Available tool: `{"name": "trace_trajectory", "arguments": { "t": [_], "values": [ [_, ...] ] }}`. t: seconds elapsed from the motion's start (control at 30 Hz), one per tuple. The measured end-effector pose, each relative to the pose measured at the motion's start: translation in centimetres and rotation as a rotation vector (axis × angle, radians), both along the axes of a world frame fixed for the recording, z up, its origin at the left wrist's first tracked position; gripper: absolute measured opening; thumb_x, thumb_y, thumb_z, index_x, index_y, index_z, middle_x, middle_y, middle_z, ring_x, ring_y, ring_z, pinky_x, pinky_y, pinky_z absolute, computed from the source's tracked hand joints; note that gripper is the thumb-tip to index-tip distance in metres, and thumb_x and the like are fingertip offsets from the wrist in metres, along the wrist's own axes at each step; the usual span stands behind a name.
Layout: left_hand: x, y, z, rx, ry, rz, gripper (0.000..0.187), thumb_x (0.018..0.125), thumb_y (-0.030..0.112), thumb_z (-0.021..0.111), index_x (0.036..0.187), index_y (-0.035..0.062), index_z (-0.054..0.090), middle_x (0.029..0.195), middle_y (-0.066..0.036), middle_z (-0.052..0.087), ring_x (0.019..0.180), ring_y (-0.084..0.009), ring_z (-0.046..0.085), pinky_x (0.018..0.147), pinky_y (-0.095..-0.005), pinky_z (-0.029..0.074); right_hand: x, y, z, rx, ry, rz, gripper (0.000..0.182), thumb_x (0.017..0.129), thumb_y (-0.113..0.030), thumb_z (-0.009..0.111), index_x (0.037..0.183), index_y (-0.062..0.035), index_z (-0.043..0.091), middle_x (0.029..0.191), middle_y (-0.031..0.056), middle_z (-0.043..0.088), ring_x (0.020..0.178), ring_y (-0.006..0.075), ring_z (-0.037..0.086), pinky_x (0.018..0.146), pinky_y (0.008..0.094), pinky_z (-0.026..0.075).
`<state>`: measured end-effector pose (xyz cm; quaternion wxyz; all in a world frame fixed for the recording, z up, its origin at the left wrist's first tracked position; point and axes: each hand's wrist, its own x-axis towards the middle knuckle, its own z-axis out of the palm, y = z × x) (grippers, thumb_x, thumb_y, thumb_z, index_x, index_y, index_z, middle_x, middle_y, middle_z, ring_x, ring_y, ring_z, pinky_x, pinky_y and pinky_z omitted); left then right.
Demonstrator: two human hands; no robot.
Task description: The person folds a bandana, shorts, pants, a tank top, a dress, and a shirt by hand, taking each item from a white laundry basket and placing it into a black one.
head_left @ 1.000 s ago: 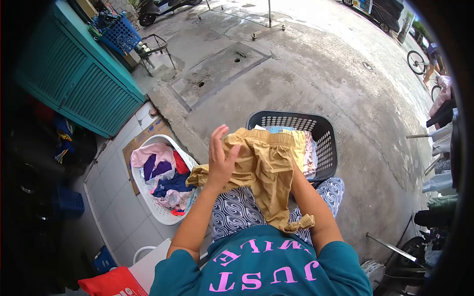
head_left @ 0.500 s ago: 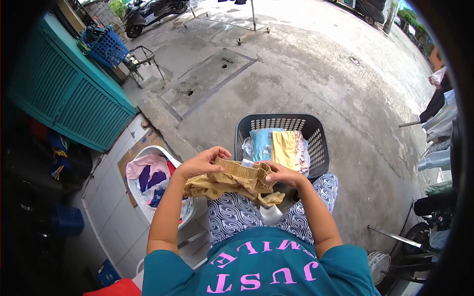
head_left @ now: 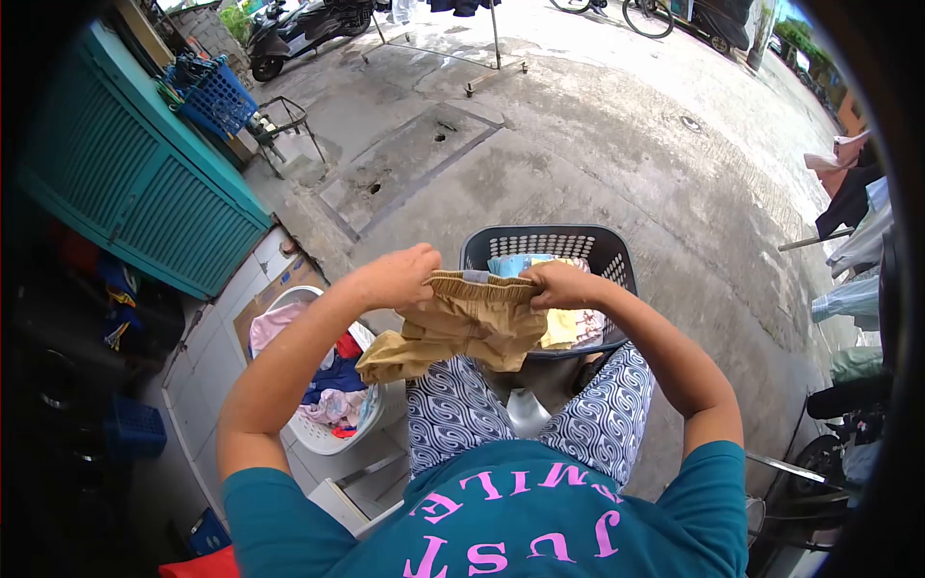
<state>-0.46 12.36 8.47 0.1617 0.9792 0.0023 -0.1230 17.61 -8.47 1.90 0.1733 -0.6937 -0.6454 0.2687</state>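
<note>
Tan elastic-waist pants (head_left: 472,323) hang by their waistband between my two hands, above my lap. My left hand (head_left: 397,276) is closed on the waistband's left end, and my right hand (head_left: 559,287) pinches its right end. The legs of the pants droop, one trailing to the left. Just beyond them sits a dark grey basket (head_left: 621,265) with folded clothes (head_left: 578,326) in yellow, light blue and a floral print. At the left, partly behind my left forearm, a white basket (head_left: 332,440) holds loose pink, navy and red clothes (head_left: 332,380).
A teal louvered cabinet (head_left: 145,173) stands at the left, with a blue basket (head_left: 220,101) of hangers by its top. Laundry (head_left: 862,231) hangs along the right side. A scooter (head_left: 299,37) and a clothes rack stand farther off on the concrete.
Both hands have lifted the pants up and away from my body, and the waistband is now stretched straighter. My elbows have spread outward. Bicycle wheels now show at the top.
</note>
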Motion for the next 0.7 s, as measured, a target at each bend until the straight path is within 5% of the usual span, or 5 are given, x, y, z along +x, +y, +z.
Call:
{"name": "trace_trajectory", "arguments": {
  "t": [0.23, 0.27, 0.37, 0.47, 0.7],
  "values": [
    [1.5, -0.9, 24.8, 0.759, -1.065, 0.08, 0.039, 0.08, 0.0, 0.043, 0.117, 0.01, 0.047, 0.093, -0.02, 0.058, 0.085, -0.0335, 0.058, 0.073, -0.0384, 0.047, 2.6, 1.4, 25.2, 1.117, -0.949, -0.44, 0.026, 0.079, -0.004, 0.052, 0.104, -0.0064, 0.055, 0.09, 0.0157, 0.061, 0.086, 0.031, 0.059, 0.073, 0.038, 0.046],
    [-2.5, -3.9, 28.0, 0.44, -0.913, 0.001, 0.057, 0.086, 0.018, 0.054, 0.136, 0.0145, 0.028, 0.14, -0.013, 0.026, 0.128, -0.0324, 0.026, 0.105, -0.0448, 0.019, 2.7, 1.4, 25.7, 1.13, -0.959, -0.438, 0.026, 0.079, -0.004, 0.052, 0.104, -0.0064, 0.055, 0.09, 0.0157, 0.061, 0.086, 0.031, 0.059, 0.073, 0.038, 0.046],
    [2.0, -2.8, 21.4, 0.887, -1.513, 0.054, 0.036, 0.081, 0.002, 0.044, 0.116, 0.0104, 0.05, 0.089, -0.019, 0.059, 0.085, -0.0318, 0.059, 0.073, -0.0374, 0.048, 3.0, 1.1, 25.3, 1.616, -1.209, -0.488, 0.019, 0.075, -0.005, 0.053, 0.092, -0.0094, 0.061, 0.091, 0.013, 0.06, 0.085, 0.0281, 0.058, 0.072, 0.0383, 0.044],
    [5.1, 2.6, 13.0, 0.038, 0.477, 0.064, 0.029, 0.079, 0.009, 0.053, 0.106, -0.0005, 0.054, 0.086, -0.007, 0.063, 0.079, -0.0152, 0.057, 0.075, -0.0301, 0.047, 4.4, 2.6, 17.8, 0.161, -0.398, -0.368, 0.037, 0.077, -0.008, 0.057, 0.113, -0.0083, 0.056, 0.113, 0.0101, 0.057, 0.106, 0.0253, 0.05, 0.091, 0.0387, 0.038],
    [3.1, 4.4, 15.1, -0.301, -0.122, 0.23, 0.026, 0.078, 0.008, 0.056, 0.103, 0.0028, 0.054, 0.084, 0.001, 0.056, 0.079, -0.0073, 0.051, 0.071, -0.024, 0.042, 5.6, 2.1, 18.6, 0.216, -0.023, -0.202, 0.035, 0.073, -0.002, 0.058, 0.108, 0.001, 0.053, 0.094, 0.0082, 0.061, 0.085, 0.0147, 0.055, 0.076, 0.0282, 0.044]
  ]
}}
